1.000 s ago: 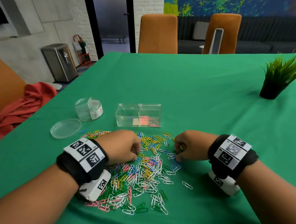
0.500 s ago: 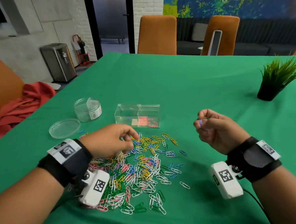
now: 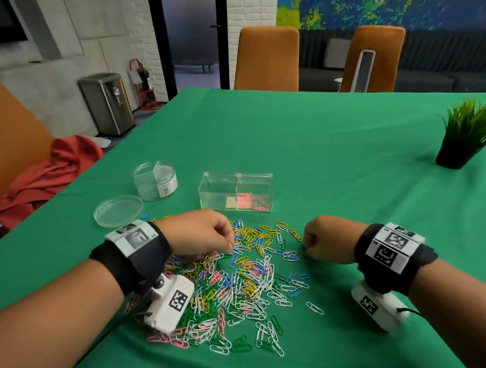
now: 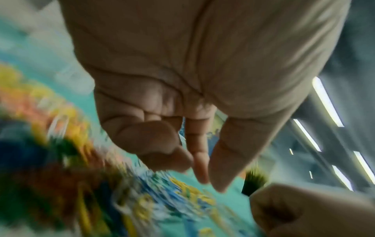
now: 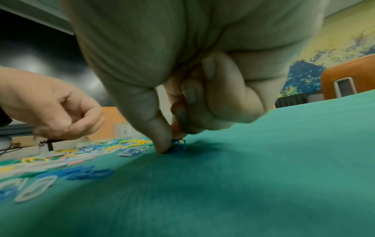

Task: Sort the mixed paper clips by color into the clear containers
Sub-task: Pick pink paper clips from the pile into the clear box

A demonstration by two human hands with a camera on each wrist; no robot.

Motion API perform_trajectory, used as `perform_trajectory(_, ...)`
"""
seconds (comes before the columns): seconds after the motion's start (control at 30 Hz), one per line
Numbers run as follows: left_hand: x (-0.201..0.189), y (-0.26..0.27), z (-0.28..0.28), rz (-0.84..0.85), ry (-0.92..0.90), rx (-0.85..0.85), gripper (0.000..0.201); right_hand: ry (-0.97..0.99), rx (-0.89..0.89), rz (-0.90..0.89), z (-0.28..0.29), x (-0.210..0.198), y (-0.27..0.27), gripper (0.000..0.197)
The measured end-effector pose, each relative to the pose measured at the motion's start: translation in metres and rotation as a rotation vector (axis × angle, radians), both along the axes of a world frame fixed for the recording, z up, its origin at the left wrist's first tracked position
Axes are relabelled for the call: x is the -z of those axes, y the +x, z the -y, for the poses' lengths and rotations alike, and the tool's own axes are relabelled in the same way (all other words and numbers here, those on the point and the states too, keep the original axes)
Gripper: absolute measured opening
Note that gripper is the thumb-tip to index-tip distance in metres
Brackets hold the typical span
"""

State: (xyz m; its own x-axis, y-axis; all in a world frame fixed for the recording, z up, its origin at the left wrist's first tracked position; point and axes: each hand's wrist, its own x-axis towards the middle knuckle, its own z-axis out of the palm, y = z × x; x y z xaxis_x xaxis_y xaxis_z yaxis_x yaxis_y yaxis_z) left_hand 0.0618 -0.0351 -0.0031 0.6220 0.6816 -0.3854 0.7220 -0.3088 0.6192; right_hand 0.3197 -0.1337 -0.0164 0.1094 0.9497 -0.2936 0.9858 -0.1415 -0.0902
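While my right hand pinches a blue paper clip down on the green tablecloth, my left hand hovers over the pile.

Thumb and curled fingers close on that clip at the right edge of the mixed paper clips. My left fingers hang loosely curled, holding nothing I can see. Beyond the pile sits the clear divided box, pink clips in its right compartment, with the round jar to its left.

Head view from above the near edge of the green-clothed table, facing its far edge, left wrist view close under the palm, blurred, right wrist view low on the cloth, all sharing the scattered coloured paper clips.
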Motion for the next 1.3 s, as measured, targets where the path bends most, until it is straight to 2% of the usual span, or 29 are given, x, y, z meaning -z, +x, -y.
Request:
perform_trajectory(0.07,-0.004,0.005,0.004,-0.207,0.32,0.178,0.007,0.019,0.024,-0.072,0.001,-0.004,0.005,0.01)
perform_trajectory(0.1,-0.006,0.008,0.007,-0.274,0.433,0.225,0.01,0.034,0.086,-0.222,0.001,-0.005,0.008,0.015)
perform_trajectory(0.13,-0.006,0.01,0.009,-0.309,0.497,0.249,0.015,0.042,0.176,-0.459,0.003,-0.006,0.011,0.017)
perform_trajectory(0.2,-0.002,0.016,0.012,-0.355,0.533,0.272,0.025,0.076,0.323,-0.912,0.007,-0.006,0.013,0.016)
perform_trajectory(0.23,-0.001,0.018,0.013,-0.378,0.521,0.273,0.026,0.085,0.345,-1.003,0.009,-0.005,0.015,0.02)
perform_trajectory(0.27,0.0,0.02,0.014,-0.391,0.512,0.274,0.024,0.076,0.329,-0.993,0.011,-0.004,0.015,0.024)
perform_trajectory(0.3,0.001,0.022,0.014,-0.395,0.51,0.278,0.021,0.057,0.284,-0.902,0.01,-0.003,0.015,0.025)
perform_trajectory(0.4,0.002,0.022,0.012,-0.399,0.49,0.28,0.013,0.014,0.06,-0.428,0.006,-0.003,0.007,0.011)
perform_trajectory(0.47,0.002,0.02,0.012,-0.393,0.469,0.276,0.007,0.03,-0.045,-0.209,0.002,-0.001,-0.003,0.016)
perform_trajectory(0.53,0.001,0.017,0.012,-0.371,0.458,0.265,0.005,0.035,-0.072,-0.056,-0.002,0.003,-0.012,0.025)
perform_trajectory(0.6,0.0,0.014,0.011,-0.348,0.45,0.263,0.009,0.031,-0.077,0.01,-0.005,0.005,-0.017,0.024)
perform_trajectory(0.73,-0.002,0.007,0.013,-0.331,0.432,0.3,0.017,0.008,-0.066,-0.058,-0.007,0.0,-0.011,0.017)
perform_trajectory(0.8,-0.001,0.005,0.015,-0.323,0.459,0.317,0.014,0.031,-0.047,-0.104,-0.004,-0.004,-0.001,0.021)
perform_trajectory(0.83,0.0,0.005,0.016,-0.319,0.479,0.324,0.012,0.034,-0.023,-0.186,-0.002,-0.006,0.004,0.023)
perform_trajectory(0.87,0.0,0.005,0.017,-0.317,0.492,0.331,0.011,0.027,0.032,-0.364,0.002,-0.007,0.009,0.023)
perform_trajectory(0.93,0.0,0.005,0.018,-0.324,0.488,0.337,0.013,-0.014,0.238,-0.928,0.01,-0.007,0.016,0.021)
perform_trajectory(0.97,0.0,0.005,0.018,-0.331,0.484,0.34,0.013,-0.032,0.33,-1.146,0.014,-0.007,0.019,0.021)
perform_trajectory(1.0,0.0,0.006,0.018,-0.337,0.482,0.342,0.013,-0.038,0.376,-1.259,0.017,-0.006,0.021,0.02)
perform_trajectory(1.03,0.0,0.006,0.018,-0.34,0.48,0.341,0.014,-0.045,0.392,-1.289,0.02,-0.005,0.02,0.019)
perform_trajectory(1.1,0.001,0.006,0.019,-0.346,0.479,0.328,0.018,-0.049,0.368,-1.219,0.022,-0.001,0.021,0.023)
perform_trajectory(1.13,0.0,0.007,0.019,-0.351,0.475,0.323,0.018,-0.049,0.322,-1.114,0.022,0.0,0.021,0.024)
perform_trajectory(1.23,-0.001,0.006,0.019,-0.35,0.477,0.334,0.011,-0.049,0.056,-0.611,0.022,0.001,0.013,0.02)
perform_trajectory(1.3,-0.001,0.004,0.02,-0.348,0.496,0.358,0.005,-0.027,-0.11,-0.325,0.023,0.0,0.004,0.004)
